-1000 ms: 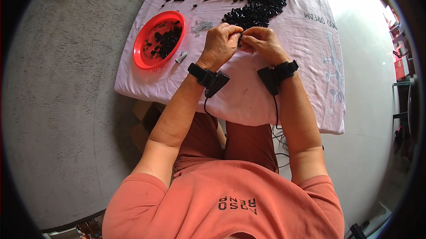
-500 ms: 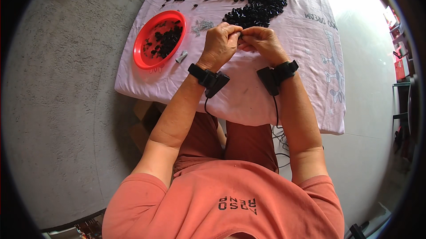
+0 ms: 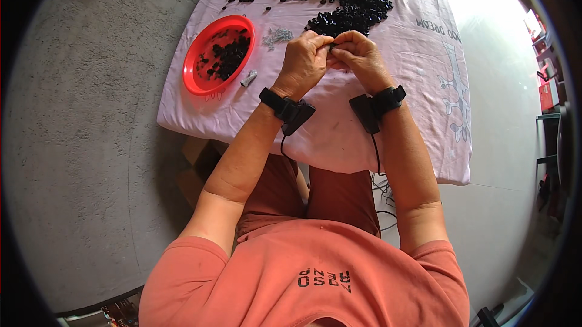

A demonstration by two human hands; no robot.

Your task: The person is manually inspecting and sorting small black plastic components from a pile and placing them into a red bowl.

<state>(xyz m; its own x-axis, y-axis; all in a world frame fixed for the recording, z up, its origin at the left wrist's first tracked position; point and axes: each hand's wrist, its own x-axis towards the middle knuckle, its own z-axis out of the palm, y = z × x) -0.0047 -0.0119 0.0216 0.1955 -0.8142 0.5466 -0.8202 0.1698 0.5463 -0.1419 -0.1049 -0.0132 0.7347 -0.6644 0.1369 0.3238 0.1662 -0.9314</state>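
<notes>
My left hand point(image 3: 303, 63) and my right hand point(image 3: 361, 59) meet over the cloth-covered table, both closed in a pinch. Between their fingertips sits a small black piece point(image 3: 330, 48), mostly covered by the fingers, so its exact kind cannot be made out. Just beyond the hands lies a large pile of small shiny black pieces point(image 3: 348, 14). Left of my left hand is a loose heap of thin silvery metal pieces point(image 3: 277, 37). A small grey cone-like object point(image 3: 248, 79) lies on the cloth near the left wrist.
A red round basin point(image 3: 189, 69) holding more black pieces stands at the table's left. The pink printed cloth point(image 3: 418, 139) covers the table. Each wrist wears a black strapped device point(image 3: 295, 114) with a cable hanging down. Cables point(image 3: 383, 193) lie below the table's near edge.
My fingers have shifted slightly around the small black piece, and the right hand's fingers are more curled. The hands otherwise stay in the same spot.
</notes>
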